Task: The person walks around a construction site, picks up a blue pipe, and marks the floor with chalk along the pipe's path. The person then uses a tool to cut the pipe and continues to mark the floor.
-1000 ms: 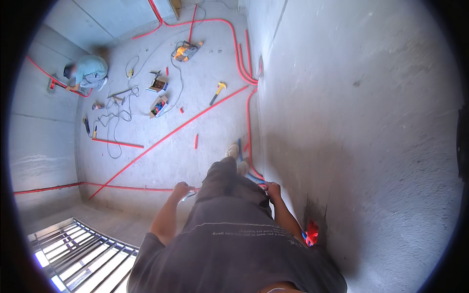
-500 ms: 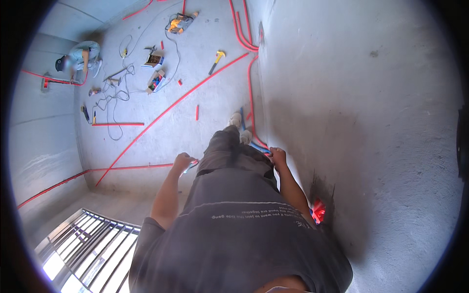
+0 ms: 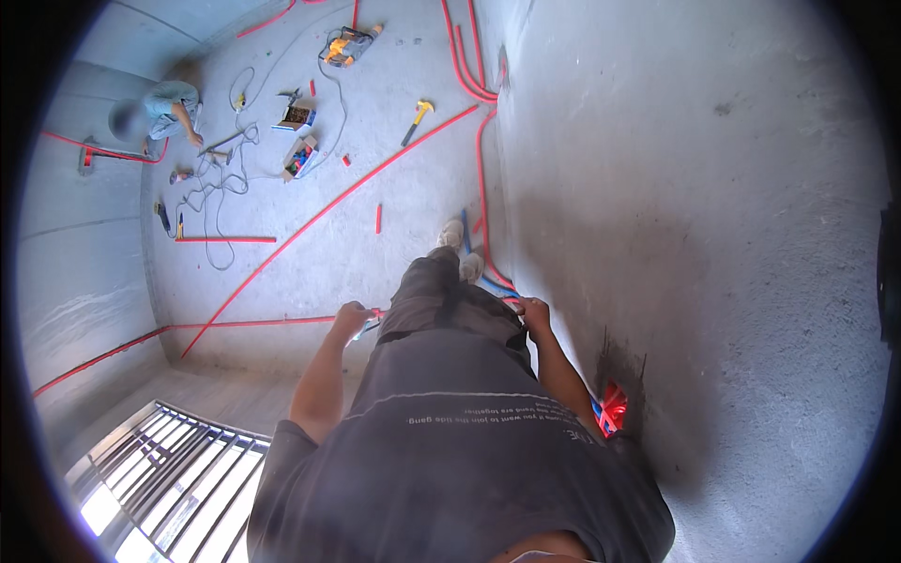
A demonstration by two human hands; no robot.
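My left hand is closed beside my left hip. Between its fingers shows a small thing with red and teal parts, too small to name. On the other side, by the right wall, my right hand closes its fingers on a red pipe at hip height; my body hides part of it. A blue pipe runs just beyond these fingers, near my shoes. Another red pipe comes down along the foot of the wall toward the same spot.
A long red pipe crosses the floor diagonally. Farther off lie a hammer, a yellow power tool, open boxes and tangled cables. A co-worker crouches at the left wall. A barred window is at lower left.
My left hand has turned slightly, with its small thing nearer my hip. My right hand has lowered a little. The co-worker has shifted right and reaches an arm toward the floor tools.
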